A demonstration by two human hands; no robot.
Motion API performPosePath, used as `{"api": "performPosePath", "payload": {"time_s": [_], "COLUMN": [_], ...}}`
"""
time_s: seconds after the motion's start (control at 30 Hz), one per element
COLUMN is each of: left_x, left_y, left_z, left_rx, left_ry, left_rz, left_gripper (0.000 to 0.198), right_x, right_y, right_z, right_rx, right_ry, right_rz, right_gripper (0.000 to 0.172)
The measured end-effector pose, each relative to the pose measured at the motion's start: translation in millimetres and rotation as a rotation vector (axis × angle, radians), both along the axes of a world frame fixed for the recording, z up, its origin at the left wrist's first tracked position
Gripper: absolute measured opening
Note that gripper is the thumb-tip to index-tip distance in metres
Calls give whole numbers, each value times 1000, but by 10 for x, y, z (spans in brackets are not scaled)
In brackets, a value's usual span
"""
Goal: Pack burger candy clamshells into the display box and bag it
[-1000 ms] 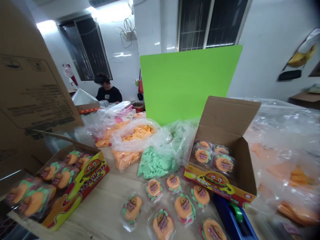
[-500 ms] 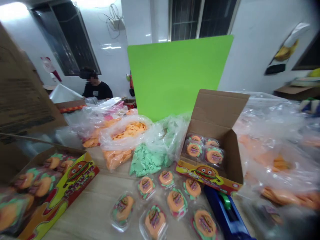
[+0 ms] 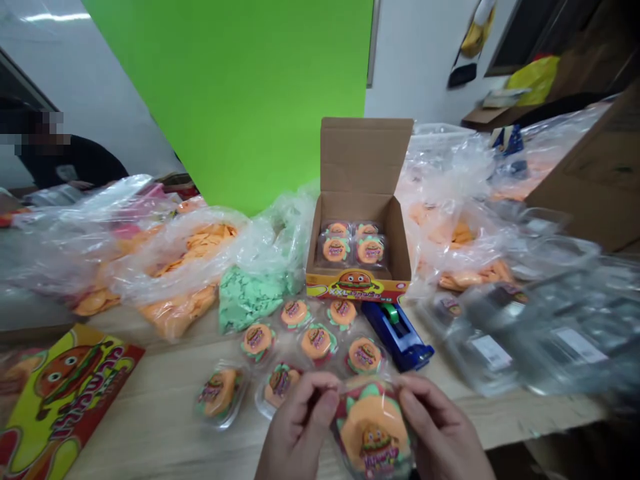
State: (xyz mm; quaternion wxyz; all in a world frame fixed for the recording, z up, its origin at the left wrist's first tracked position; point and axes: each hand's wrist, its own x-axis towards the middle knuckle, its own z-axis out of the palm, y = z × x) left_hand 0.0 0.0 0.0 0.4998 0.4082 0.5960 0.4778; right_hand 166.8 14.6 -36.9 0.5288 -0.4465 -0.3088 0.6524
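Note:
Close to me, a clear plastic pack with an orange burger-shaped sweet (image 3: 374, 433) is pinched by both hands, one at each side. My left hand (image 3: 303, 427) grips its left edge with thumb and fingers. On the opposite edge, my right hand (image 3: 440, 427) has its thumb and fingers closed. Several similar packs, such as one burger pack (image 3: 317, 341), lie on the table just beyond. Behind them stands an open cardboard display box (image 3: 357, 287) with several burger packs inside. A blue tape dispenser (image 3: 400, 337) with green tape rests in front of the box.
Left of centre, open plastic bags hold orange pieces (image 3: 200, 247) and green pieces (image 3: 250, 300). Another printed box (image 3: 75, 400) is at the lower left. Empty clear containers (image 3: 540, 340) pile up on the right. A green board (image 3: 250, 87) rises behind; a person (image 3: 70, 160) sits far left.
My view has swung right and down. Both hands, out of view before, now show at the bottom, holding a burger pack. The pile of clear containers has come further into view.

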Motion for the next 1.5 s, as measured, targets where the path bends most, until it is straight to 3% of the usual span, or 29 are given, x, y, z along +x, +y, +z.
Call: {"api": "performPosePath", "payload": {"time_s": [0.13, 0.2, 0.37, 0.43, 0.5, 0.6, 0.67, 0.77, 0.83, 0.97, 1.13, 1.23, 1.4, 1.5], "left_x": [10, 21, 116, 137, 123, 63, 30, 14, 10, -27, -108, -155, -195, -171], "left_y": [59, 50, 39, 59, 82, 99, 98, 93, 87, 58, 34, 66, 155, 170], "left_z": [122, 136, 176, 213, 245, 272, 276, 252, 209, 69, -39, -21, 48, 96], "left_rx": [28, 21, 103, 2, -95, -130, -119, -116, -133, -186, -240, -276, -292, -262], "left_ry": [-151, -218, -480, -594, -666, -728, -712, -671, -665, -648, -600, -656, -773, -765], "left_rz": [65, 68, -37, -59, -13, 57, 63, 46, 38, 59, 157, 212, 181, 189], "left_gripper": [23, 24, 55, 63, 56, 51, 51, 54, 55, 49, 47, 40, 29, 33], "right_x": [27, 18, -84, -58, 62, 353, 520, 627, 628, 650, 783, 803, 713, 693], "right_y": [42, 39, 75, 129, 211, 372, 480, 615, 682, 685, 388, 271, 394, 398], "right_z": [272, 359, 413, 369, 257, -35, -247, -454, -479, -337, -211, -336, -649, -658], "right_rx": [126, 95, -78, -36, 55, 182, 165, 136, 122, 58, 22, 35, 40, 49], "right_ry": [25, 38, 143, 56, -209, -786, -900, -881, -837, -650, -408, -492, -640, -670], "right_rz": [-14, -34, -75, -94, -145, -265, -264, -197, -154, -46, -39, -79, -214, -223], "right_gripper": [13, 13, 20, 27, 32, 39, 37, 32, 30, 29, 34, 34, 35, 32]}}
